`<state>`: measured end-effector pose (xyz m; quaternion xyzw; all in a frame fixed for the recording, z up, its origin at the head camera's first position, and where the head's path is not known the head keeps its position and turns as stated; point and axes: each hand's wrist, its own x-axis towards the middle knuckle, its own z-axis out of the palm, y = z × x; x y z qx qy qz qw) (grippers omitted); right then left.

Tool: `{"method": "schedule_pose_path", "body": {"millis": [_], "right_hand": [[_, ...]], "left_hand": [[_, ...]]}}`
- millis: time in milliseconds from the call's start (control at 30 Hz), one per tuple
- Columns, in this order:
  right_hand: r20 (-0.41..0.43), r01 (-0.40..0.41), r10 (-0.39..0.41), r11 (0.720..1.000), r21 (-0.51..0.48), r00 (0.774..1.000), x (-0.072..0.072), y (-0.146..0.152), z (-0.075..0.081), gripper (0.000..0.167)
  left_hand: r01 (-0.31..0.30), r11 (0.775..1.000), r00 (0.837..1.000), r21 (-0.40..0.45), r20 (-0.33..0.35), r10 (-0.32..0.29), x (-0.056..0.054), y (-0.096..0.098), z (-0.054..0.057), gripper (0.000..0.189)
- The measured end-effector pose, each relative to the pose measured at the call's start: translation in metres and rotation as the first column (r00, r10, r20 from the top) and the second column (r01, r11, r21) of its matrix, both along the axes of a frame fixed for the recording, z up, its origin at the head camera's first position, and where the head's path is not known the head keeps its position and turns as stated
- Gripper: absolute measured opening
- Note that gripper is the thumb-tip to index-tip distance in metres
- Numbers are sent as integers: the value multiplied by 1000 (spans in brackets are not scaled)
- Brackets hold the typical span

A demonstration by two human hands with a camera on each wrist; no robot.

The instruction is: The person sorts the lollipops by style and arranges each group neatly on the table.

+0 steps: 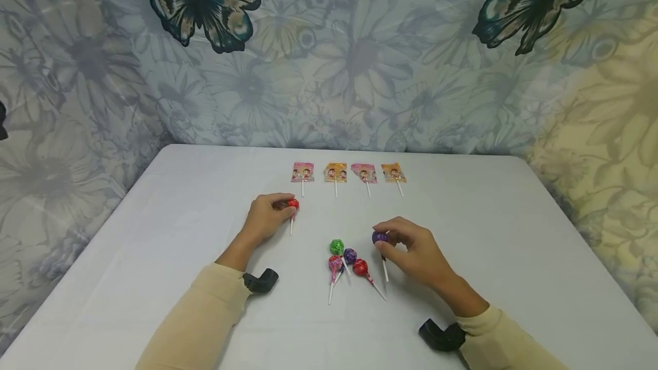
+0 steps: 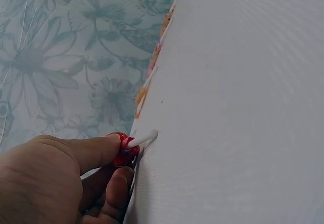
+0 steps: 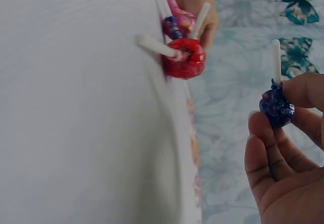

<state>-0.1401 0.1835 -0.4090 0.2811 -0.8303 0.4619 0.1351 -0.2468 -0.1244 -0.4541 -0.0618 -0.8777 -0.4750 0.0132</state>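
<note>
My left hand (image 1: 267, 217) pinches a red-wrapped lollipop (image 1: 293, 204) by its round head, the white stick pointing toward me; the left wrist view shows thumb and fingers on this red lollipop (image 2: 126, 148). Over on the right, my right hand (image 1: 413, 247) holds a purple-wrapped lollipop (image 1: 380, 237) between thumb and fingers, its stick hanging down. In the right wrist view the purple lollipop (image 3: 276, 107) is off the table. Between the hands lies a small pile: a green lollipop (image 1: 336, 246), a purple one (image 1: 350, 256), a pink one (image 1: 334, 264) and a red one (image 1: 361, 268).
A row of flat-packed lollipops lies toward the back of the white table (image 1: 462, 198): pink packets (image 1: 303, 172) alternate with orange packets (image 1: 336, 172). Behind the table hangs a floral, butterfly-patterned cloth (image 1: 354, 73). Black wrist mounts (image 1: 261, 281) sit on both sleeves.
</note>
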Motion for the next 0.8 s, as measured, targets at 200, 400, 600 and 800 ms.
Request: {"method": "schedule_pose_path", "body": {"millis": [200,400,600,800], "right_hand": [[3,7,-6,1000,-19,1000,3,-16,37,25],[2,-22,22,998,-50,1000,-6,-28,54,23],[-6,-25,24,997,-69,1000,-20,-38,58,22],[48,-21,26,994,-103,999,-46,-41,40,23]], "left_hand": [[-4,1000,1000,-4,-3,4,0,0,0,29],[-5,1000,1000,8,-7,5,1,0,1,29],[6,1000,1000,3,-14,-6,2,2,3,30],[8,1000,1000,2,-13,-8,3,2,1,29]]}}
